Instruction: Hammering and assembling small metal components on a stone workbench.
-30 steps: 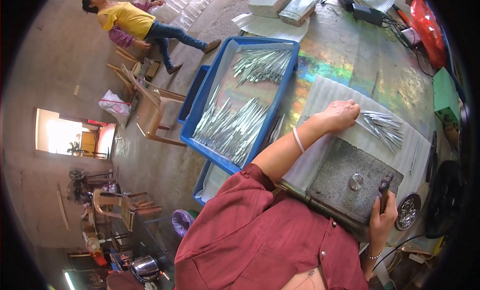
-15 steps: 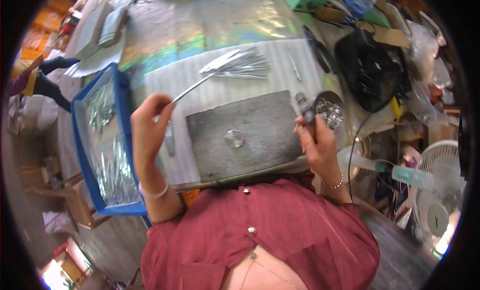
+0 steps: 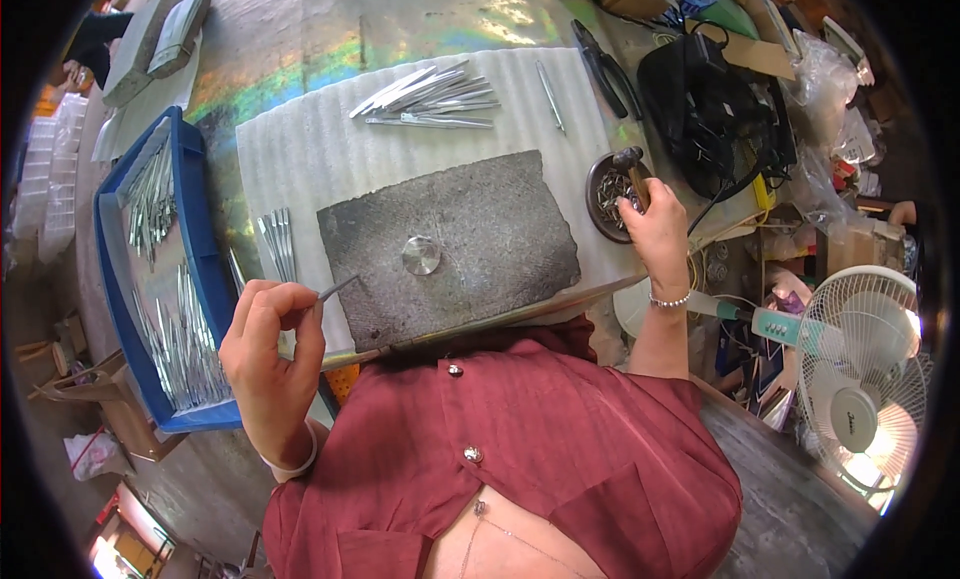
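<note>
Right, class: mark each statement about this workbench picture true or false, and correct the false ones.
1. The left hand pinches a thin metal piece. True.
2. The right hand holds a pair of pliers. False: it grips a hammer.
3. A small round metal disc lies on the grey slab. True.
4. The blue tray is empty. False: it holds many slender metal pieces.
5. The white fan stands at the person's left. False: it stands at the right.

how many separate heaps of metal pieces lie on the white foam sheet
2: a fanned pile at the far edge and a small bunch near the left edge; a lone piece lies apart.
</note>
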A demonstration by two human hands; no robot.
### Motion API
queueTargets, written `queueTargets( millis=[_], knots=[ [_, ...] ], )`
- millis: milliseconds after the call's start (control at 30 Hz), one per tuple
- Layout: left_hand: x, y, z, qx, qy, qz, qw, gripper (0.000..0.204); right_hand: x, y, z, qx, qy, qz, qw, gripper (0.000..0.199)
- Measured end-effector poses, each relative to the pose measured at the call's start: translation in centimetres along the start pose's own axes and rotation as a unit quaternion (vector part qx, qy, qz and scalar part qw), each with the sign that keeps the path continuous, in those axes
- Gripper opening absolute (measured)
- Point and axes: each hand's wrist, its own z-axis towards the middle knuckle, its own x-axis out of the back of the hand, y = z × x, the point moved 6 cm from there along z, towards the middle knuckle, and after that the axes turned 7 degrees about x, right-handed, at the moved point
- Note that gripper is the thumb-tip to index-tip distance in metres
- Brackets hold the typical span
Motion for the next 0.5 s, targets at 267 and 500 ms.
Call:
queueTargets(
  millis=[267, 500],
  knots=[
    [-2.7, -0.6, -0.1, 0.024, -0.069, -0.042, 0.996, 0.02, -0.6, 1.0, 0.4, -0.017, -0.027, -0.02, 0.999, 0.021],
    [-4.4, -2.3, -0.3, 0.049, -0.079, -0.073, 0.993, 0.019, -0.4, 1.2, -0.1, -0.033, -0.017, 0.068, 0.997, 0.019]
  ],
)
